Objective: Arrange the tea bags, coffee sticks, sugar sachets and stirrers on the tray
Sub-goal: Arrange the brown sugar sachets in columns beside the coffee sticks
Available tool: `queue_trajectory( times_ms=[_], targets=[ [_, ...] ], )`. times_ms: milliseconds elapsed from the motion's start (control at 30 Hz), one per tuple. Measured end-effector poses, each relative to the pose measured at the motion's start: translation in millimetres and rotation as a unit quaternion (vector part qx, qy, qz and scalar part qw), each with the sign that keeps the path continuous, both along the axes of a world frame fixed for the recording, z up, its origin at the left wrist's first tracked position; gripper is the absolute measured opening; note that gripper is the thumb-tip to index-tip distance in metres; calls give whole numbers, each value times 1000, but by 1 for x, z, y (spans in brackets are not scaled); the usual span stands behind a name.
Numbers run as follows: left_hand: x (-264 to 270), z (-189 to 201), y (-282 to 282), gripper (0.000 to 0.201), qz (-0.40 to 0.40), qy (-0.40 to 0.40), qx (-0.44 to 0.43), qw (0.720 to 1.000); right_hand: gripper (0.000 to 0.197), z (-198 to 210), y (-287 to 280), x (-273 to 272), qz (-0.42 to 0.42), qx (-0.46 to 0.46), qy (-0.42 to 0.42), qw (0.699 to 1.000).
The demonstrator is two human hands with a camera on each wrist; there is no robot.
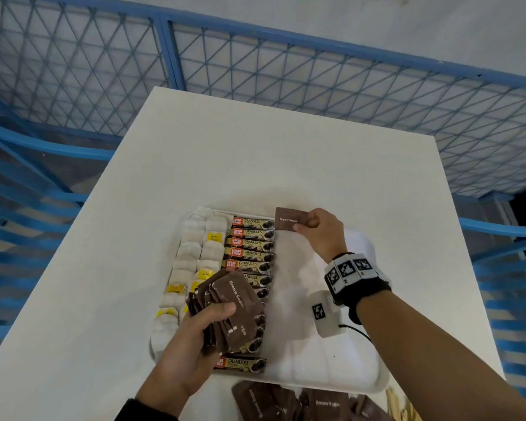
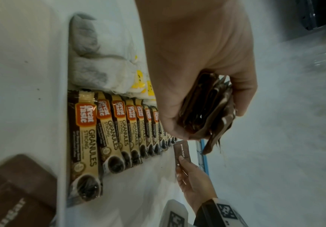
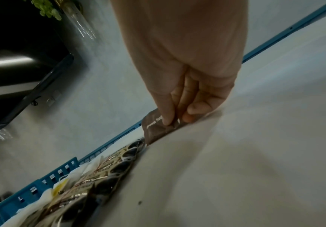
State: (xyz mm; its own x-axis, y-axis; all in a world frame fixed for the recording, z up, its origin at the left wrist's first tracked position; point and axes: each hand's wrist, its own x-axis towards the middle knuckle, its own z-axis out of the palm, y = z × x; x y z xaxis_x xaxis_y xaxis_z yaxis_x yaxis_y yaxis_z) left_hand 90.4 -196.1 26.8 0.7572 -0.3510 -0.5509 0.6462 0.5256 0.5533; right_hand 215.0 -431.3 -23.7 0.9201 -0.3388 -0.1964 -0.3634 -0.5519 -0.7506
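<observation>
A white tray [image 1: 359,354] lies on the white table. Two columns of white tea bags [image 1: 192,250] fill its left side, and a column of coffee sticks [image 1: 249,247] lies beside them. My left hand [image 1: 192,335] grips a fanned bunch of brown sugar sachets [image 1: 234,311] above the near coffee sticks. My right hand [image 1: 319,229] pinches a single brown sugar sachet [image 1: 287,218] at the tray's far edge, just right of the top coffee stick. The wrist views show the bunch [image 2: 206,107] and the single sachet [image 3: 156,127] low over the tray.
More brown sugar sachets [image 1: 286,402] lie on the table in front of the tray, with pale wooden stirrers [image 1: 400,405] to their right. Blue mesh fencing [image 1: 255,65] surrounds the table. The tray's right part is bare.
</observation>
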Motion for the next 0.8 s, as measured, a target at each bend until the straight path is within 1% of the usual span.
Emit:
queue_trajectory(
  times_ms=[167, 267, 400, 467, 567, 633, 667, 733, 800],
  targets=[
    [1, 0, -2, 78, -4, -6, -1, 1000, 25, -2, 5, 0, -17, 37, -7, 999],
    [1, 0, -3, 77, -3, -9, -1, 1000, 33, -3, 6, -1, -22, 44, -2, 999],
    [3, -2, -4, 77, -4, -4, -2, 1000, 43, 1, 8, -6, -41, 17, -17, 999],
    [4, -2, -5, 77, -5, -5, -1, 1000, 39, 10, 12, -12, -35, 2, -36, 999],
    [7, -3, -8, 79, 3, 3, 4, 1000, 22, 34, 24, -30, 15, 30, -30, 999],
    [8, -3, -10, 79, 13, 9, 7, 1000, 19, 53, 34, -47, 86, 91, 16, 992],
    [9, -2, -11, 76, 18, 11, 9, 1000, 22, 62, 38, -56, 130, 135, 49, 981],
    [9, -1, -13, 68, 26, 10, 11, 1000, 32, 74, 45, -72, 206, 229, 121, 944],
    [9, 3, -14, 62, 20, -4, 13, 1000, 39, 75, 48, -83, 250, 282, 162, 912]
  ],
)
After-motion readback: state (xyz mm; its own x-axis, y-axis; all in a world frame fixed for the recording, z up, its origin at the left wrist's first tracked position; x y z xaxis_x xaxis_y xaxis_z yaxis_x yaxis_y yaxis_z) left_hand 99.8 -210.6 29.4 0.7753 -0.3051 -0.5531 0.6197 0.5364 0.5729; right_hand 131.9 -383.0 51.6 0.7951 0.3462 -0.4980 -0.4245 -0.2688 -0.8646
